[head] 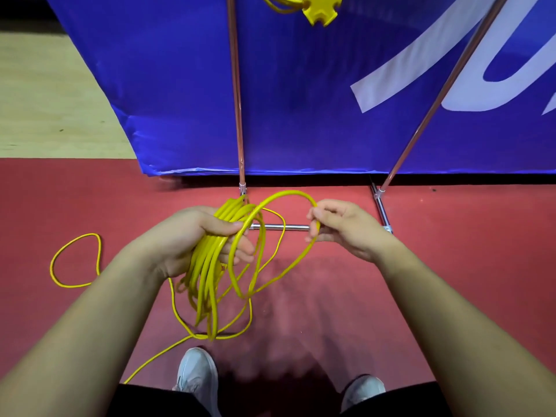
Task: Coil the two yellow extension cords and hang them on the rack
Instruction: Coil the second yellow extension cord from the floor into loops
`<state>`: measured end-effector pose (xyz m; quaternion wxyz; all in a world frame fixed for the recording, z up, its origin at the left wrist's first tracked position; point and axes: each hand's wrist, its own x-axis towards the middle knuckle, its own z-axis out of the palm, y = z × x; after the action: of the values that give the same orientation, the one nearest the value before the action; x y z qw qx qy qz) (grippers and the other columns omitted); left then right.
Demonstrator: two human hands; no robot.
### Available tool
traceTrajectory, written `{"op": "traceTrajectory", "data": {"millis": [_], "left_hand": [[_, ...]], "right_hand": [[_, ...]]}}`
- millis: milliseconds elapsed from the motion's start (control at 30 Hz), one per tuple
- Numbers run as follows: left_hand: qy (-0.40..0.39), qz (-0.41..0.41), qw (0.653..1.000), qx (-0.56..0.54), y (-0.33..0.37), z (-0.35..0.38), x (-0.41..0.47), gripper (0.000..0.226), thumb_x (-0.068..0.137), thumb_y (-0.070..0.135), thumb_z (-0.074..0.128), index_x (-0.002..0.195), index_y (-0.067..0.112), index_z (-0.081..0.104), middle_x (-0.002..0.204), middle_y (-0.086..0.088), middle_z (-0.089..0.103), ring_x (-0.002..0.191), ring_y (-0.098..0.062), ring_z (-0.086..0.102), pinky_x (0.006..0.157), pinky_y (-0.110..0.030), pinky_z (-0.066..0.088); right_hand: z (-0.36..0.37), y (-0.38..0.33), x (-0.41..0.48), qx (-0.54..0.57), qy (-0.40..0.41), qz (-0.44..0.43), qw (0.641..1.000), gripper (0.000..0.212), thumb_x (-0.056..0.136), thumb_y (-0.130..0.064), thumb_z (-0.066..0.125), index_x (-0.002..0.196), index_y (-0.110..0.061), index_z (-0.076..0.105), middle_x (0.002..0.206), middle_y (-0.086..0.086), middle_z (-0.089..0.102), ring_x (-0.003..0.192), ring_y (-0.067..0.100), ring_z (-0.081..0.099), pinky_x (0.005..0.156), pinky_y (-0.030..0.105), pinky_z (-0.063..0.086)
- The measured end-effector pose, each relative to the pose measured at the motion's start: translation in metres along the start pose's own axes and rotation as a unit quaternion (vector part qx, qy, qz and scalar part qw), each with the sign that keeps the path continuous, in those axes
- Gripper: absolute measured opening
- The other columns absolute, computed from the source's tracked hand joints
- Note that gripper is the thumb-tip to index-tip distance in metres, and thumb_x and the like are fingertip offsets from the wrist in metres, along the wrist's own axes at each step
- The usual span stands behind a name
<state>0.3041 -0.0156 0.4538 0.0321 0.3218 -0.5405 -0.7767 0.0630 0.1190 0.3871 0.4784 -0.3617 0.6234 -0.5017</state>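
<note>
My left hand (186, 236) grips the gathered coil of the yellow extension cord (207, 266). My fingers (240, 251) are curled round the bundle of loops, which hang down from my palm toward the red floor (451, 266). My right hand (349, 227) is close beside the coil, and its thumb and fingers pinch a single strand where the cord arches over between my two hands. The loose tail of the same cord lies on the floor in a loop (75, 260) to my left, and another run trails back past my left shoe (195, 374). Ahead stands the rack (237, 100), its thin metal poles rising in front of a blue banner (301, 85). At the top edge, just beside the rack's left pole, hangs the second yellow cord (320, 9), its yellow multi-socket end dangling.
</note>
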Motion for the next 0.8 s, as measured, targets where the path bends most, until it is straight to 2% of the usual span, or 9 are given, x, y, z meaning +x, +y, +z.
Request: {"op": "traceTrajectory", "data": {"millis": [100, 200, 367, 433, 500, 567, 633, 733, 800], "left_hand": [[-0.005, -0.004, 0.999, -0.042, 0.003, -0.005, -0.001, 0.018, 0.069, 0.012, 0.063, 0.080, -0.002, 0.066, 0.075, -0.025, 0.070, 0.066, -0.035, 0.071, 0.056, -0.033, 0.058], [-0.028, 0.010, 0.997, -0.071, 0.005, -0.007, -0.002, 0.026, 0.053, 0.017, 0.074, 0.075, 0.002, 0.074, 0.080, -0.027, 0.071, 0.070, -0.037, 0.071, 0.058, -0.036, 0.059], [-0.082, -0.009, 0.995, -0.056, 0.001, -0.001, 0.001, 0.021, 0.062, 0.018, 0.077, 0.077, 0.004, 0.072, 0.084, -0.030, 0.070, 0.076, -0.040, 0.071, 0.063, -0.037, 0.057], [-0.077, -0.021, 0.997, -0.023, -0.001, 0.006, 0.000, 0.009, 0.069, 0.010, 0.067, 0.074, 0.005, 0.072, 0.080, -0.028, 0.070, 0.067, -0.038, 0.070, 0.057, -0.034, 0.057], [-0.096, -0.024, 0.995, -0.006, -0.001, 0.011, -0.001, 0.006, 0.068, 0.006, 0.068, 0.073, 0.005, 0.071, 0.064, -0.018, 0.064, 0.053, -0.031, 0.064, 0.050, -0.030, 0.053], [-0.119, -0.013, 0.992, -0.034, 0.000, 0.009, -0.002, 0.018, 0.061, 0.013, 0.078, 0.074, 0.006, 0.067, 0.055, -0.007, 0.050, 0.044, -0.021, 0.051, 0.047, -0.027, 0.047], [-0.120, 0.000, 0.989, -0.083, 0.002, 0.003, -0.002, 0.032, 0.057, 0.019, 0.083, 0.078, 0.006, 0.062, 0.055, -0.002, 0.044, 0.042, -0.016, 0.043, 0.048, -0.026, 0.044], [-0.109, 0.012, 0.988, -0.108, 0.003, -0.004, -0.001, 0.043, 0.057, 0.021, 0.084, 0.084, 0.005, 0.054, 0.056, -0.001, 0.043, 0.043, -0.015, 0.041, 0.051, -0.029, 0.042], [-0.108, 0.000, 0.990, -0.087, 0.003, -0.006, -0.001, 0.041, 0.054, 0.022, 0.086, 0.081, 0.005, 0.060, 0.056, -0.003, 0.046, 0.045, -0.018, 0.046, 0.051, -0.030, 0.046]], "right_hand": [[0.002, -0.014, 0.002, 0.045, 0.011, -0.063, 0.997, 0.024, 0.094, -0.026, 0.054, 0.095, -0.005, 0.066, 0.055, 0.001, 0.035, 0.053, 0.017, 0.033, 0.055, 0.025, 0.032], [0.001, -0.034, 0.000, 0.022, 0.012, -0.102, 0.994, 0.024, 0.093, -0.021, 0.055, 0.089, -0.002, 0.068, 0.054, 0.000, 0.027, 0.053, 0.015, 0.021, 0.054, 0.030, 0.018], [0.017, -0.063, -0.015, -0.199, -0.060, -0.127, 0.970, 0.017, 0.091, -0.015, 0.064, 0.083, -0.004, 0.076, 0.057, -0.003, 0.055, 0.054, 0.009, 0.040, 0.055, 0.022, 0.031], [0.036, -0.072, -0.019, -0.246, -0.104, -0.140, 0.953, 0.014, 0.089, -0.014, 0.068, 0.084, -0.003, 0.076, 0.067, -0.003, 0.066, 0.062, 0.000, 0.051, 0.060, 0.020, 0.042], [0.049, -0.077, -0.020, -0.280, -0.124, -0.150, 0.940, 0.016, 0.089, -0.018, 0.069, 0.083, -0.005, 0.075, 0.063, -0.001, 0.060, 0.061, 0.002, 0.047, 0.058, 0.023, 0.040], [0.047, -0.073, -0.019, -0.284, -0.127, -0.138, 0.940, 0.022, 0.090, -0.023, 0.067, 0.081, -0.004, 0.072, 0.060, 0.002, 0.046, 0.057, 0.007, 0.036, 0.054, 0.027, 0.030], [0.033, -0.059, -0.017, -0.282, -0.154, -0.090, 0.943, 0.029, 0.092, -0.025, 0.066, 0.081, 0.002, 0.066, 0.063, 0.007, 0.052, 0.060, 0.009, 0.042, 0.057, 0.029, 0.035], [0.010, -0.026, -0.012, -0.265, -0.189, 0.008, 0.946, 0.025, 0.093, -0.025, 0.063, 0.090, -0.001, 0.065, 0.096, 0.018, 0.072, 0.084, 0.012, 0.057, 0.084, 0.035, 0.046], [0.001, -0.011, -0.010, -0.214, -0.146, 0.036, 0.965, 0.017, 0.092, -0.019, 0.065, 0.092, -0.002, 0.062, 0.095, 0.024, 0.071, 0.086, 0.017, 0.061, 0.087, 0.034, 0.046]]}}
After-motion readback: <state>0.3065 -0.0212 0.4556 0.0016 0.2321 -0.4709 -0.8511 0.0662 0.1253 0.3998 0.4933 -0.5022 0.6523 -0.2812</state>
